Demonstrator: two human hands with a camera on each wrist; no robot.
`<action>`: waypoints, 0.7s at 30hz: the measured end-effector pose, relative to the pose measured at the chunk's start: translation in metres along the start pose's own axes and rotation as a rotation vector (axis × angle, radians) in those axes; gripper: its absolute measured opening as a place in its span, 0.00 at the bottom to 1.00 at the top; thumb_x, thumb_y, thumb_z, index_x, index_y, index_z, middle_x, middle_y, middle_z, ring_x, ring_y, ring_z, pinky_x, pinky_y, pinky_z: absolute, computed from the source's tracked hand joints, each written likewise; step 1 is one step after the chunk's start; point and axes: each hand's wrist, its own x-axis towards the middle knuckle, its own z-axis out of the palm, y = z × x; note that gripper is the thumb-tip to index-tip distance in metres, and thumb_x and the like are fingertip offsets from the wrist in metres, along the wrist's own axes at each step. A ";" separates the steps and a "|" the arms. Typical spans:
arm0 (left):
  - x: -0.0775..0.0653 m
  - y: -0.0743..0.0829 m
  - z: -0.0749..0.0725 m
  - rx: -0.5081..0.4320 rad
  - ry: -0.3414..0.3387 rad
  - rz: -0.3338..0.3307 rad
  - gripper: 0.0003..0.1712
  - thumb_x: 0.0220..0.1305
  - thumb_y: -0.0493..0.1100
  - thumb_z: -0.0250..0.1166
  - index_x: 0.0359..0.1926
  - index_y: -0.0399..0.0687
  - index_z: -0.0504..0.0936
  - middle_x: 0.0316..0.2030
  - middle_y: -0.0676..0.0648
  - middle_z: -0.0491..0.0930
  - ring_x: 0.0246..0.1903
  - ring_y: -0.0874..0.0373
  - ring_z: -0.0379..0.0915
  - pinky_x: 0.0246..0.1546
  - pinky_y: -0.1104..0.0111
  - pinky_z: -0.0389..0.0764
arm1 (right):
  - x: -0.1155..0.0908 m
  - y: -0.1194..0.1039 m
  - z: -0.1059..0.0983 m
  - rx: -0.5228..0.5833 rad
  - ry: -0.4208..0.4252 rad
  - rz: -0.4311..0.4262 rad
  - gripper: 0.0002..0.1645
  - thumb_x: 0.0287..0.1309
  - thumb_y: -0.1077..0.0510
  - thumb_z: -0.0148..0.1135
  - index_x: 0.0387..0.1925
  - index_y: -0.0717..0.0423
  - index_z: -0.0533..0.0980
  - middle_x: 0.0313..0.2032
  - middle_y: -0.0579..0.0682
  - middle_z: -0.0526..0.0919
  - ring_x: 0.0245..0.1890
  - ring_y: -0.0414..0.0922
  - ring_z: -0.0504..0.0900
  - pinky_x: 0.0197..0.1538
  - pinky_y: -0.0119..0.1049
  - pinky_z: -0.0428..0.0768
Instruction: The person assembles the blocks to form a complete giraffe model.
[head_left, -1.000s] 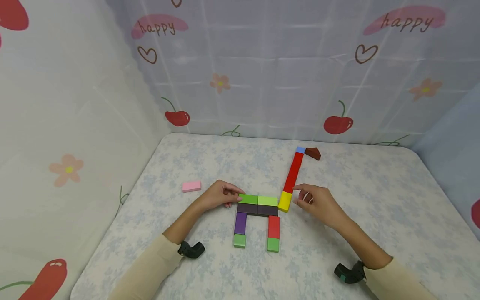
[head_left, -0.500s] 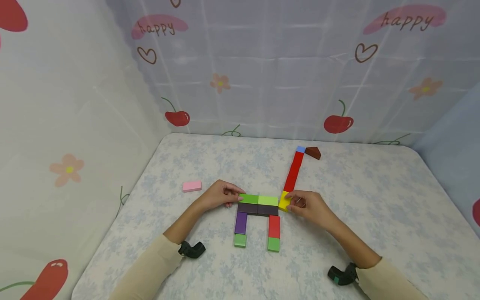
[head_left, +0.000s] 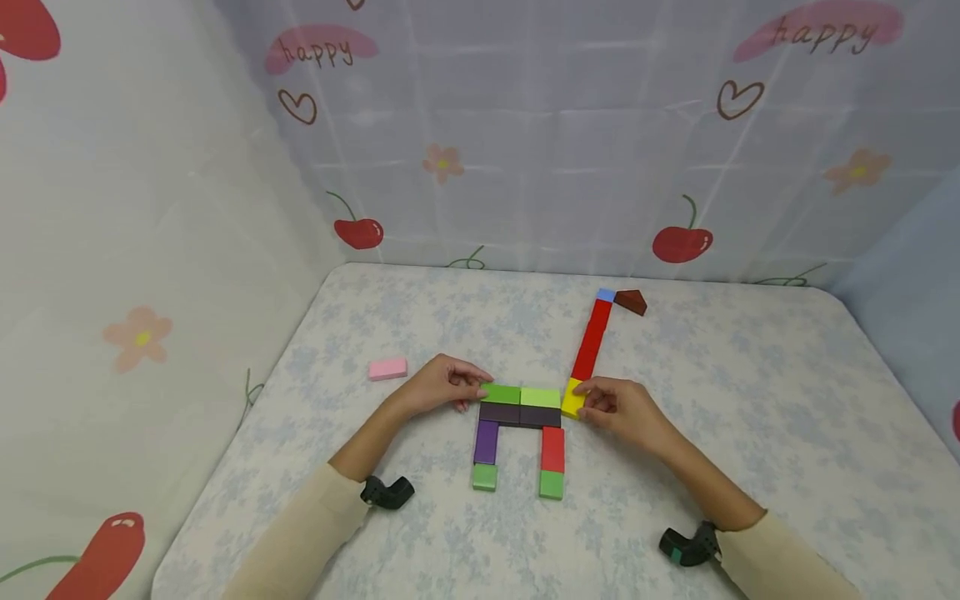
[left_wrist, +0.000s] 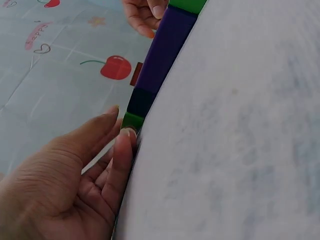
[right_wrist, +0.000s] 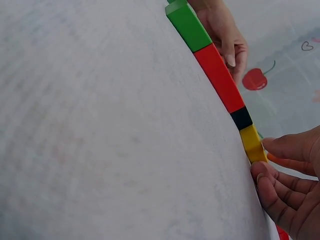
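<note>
Flat coloured blocks form a long-necked animal shape in the head view. Its back joins a green block [head_left: 501, 393] and a light green block [head_left: 540, 398] above dark blocks [head_left: 521, 414]. A purple block [head_left: 486, 442] and a red block [head_left: 552, 450] extend downward as legs, ending in small green blocks [head_left: 551, 485]. My left hand [head_left: 441, 385] pinches the green block at its left end. With thumb and forefinger, my right hand [head_left: 624, 410] grips the yellow block [head_left: 572, 403] at the neck's base. Red neck blocks [head_left: 592, 337] lead to a blue block [head_left: 606, 295] and brown block [head_left: 632, 302].
A loose pink block [head_left: 387, 368] lies left of the figure. The pale patterned tabletop [head_left: 330, 333] meets a hanging printed curtain [head_left: 525, 167] at the back, with more curtain along both sides.
My right hand has moved left from beside the yellow block and taken hold of it. The left hand stays at the green block. The whole head view has shifted slightly.
</note>
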 end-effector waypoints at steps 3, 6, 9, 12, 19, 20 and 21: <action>-0.002 0.007 -0.010 0.024 -0.023 0.000 0.17 0.69 0.40 0.69 0.57 0.44 0.86 0.35 0.45 0.87 0.26 0.53 0.81 0.30 0.61 0.85 | 0.000 0.001 -0.001 0.018 -0.005 0.015 0.17 0.57 0.67 0.73 0.50 0.62 0.83 0.31 0.48 0.82 0.29 0.44 0.79 0.31 0.30 0.82; -0.007 0.012 -0.026 0.073 -0.021 0.022 0.18 0.69 0.36 0.66 0.59 0.43 0.85 0.35 0.45 0.86 0.28 0.51 0.80 0.31 0.60 0.85 | 0.000 0.000 -0.001 0.023 -0.012 0.025 0.17 0.58 0.66 0.73 0.49 0.62 0.83 0.32 0.48 0.82 0.29 0.44 0.79 0.31 0.30 0.81; -0.013 0.016 -0.047 0.122 0.003 0.047 0.20 0.69 0.33 0.64 0.61 0.42 0.83 0.36 0.45 0.85 0.29 0.48 0.80 0.31 0.59 0.84 | 0.000 -0.001 -0.001 0.024 -0.011 0.032 0.16 0.58 0.66 0.73 0.49 0.62 0.83 0.31 0.48 0.82 0.29 0.45 0.79 0.31 0.30 0.81; -0.023 0.018 -0.067 0.192 0.028 0.051 0.21 0.68 0.33 0.65 0.61 0.42 0.83 0.38 0.47 0.84 0.32 0.48 0.81 0.31 0.61 0.83 | 0.000 -0.001 -0.001 0.029 -0.012 0.038 0.16 0.58 0.66 0.73 0.48 0.62 0.83 0.31 0.48 0.81 0.28 0.45 0.79 0.29 0.30 0.80; -0.045 0.020 -0.103 0.301 0.074 0.044 0.24 0.63 0.34 0.73 0.60 0.42 0.84 0.46 0.45 0.84 0.41 0.50 0.81 0.37 0.62 0.83 | 0.000 0.000 -0.002 0.039 -0.019 0.044 0.16 0.58 0.66 0.73 0.49 0.62 0.83 0.31 0.48 0.82 0.27 0.44 0.78 0.27 0.31 0.79; -0.048 0.020 -0.106 0.311 0.077 0.050 0.24 0.62 0.34 0.73 0.60 0.41 0.84 0.47 0.43 0.84 0.42 0.49 0.80 0.38 0.62 0.82 | 0.000 0.000 -0.002 0.041 -0.019 0.045 0.16 0.58 0.65 0.73 0.49 0.62 0.83 0.31 0.49 0.82 0.26 0.45 0.78 0.27 0.31 0.79; -0.050 0.019 -0.109 0.315 0.076 0.053 0.24 0.62 0.34 0.74 0.60 0.41 0.83 0.48 0.41 0.84 0.43 0.49 0.79 0.39 0.63 0.82 | 0.000 0.000 -0.003 0.042 -0.018 0.045 0.16 0.59 0.65 0.73 0.49 0.61 0.83 0.31 0.49 0.82 0.27 0.45 0.78 0.27 0.31 0.79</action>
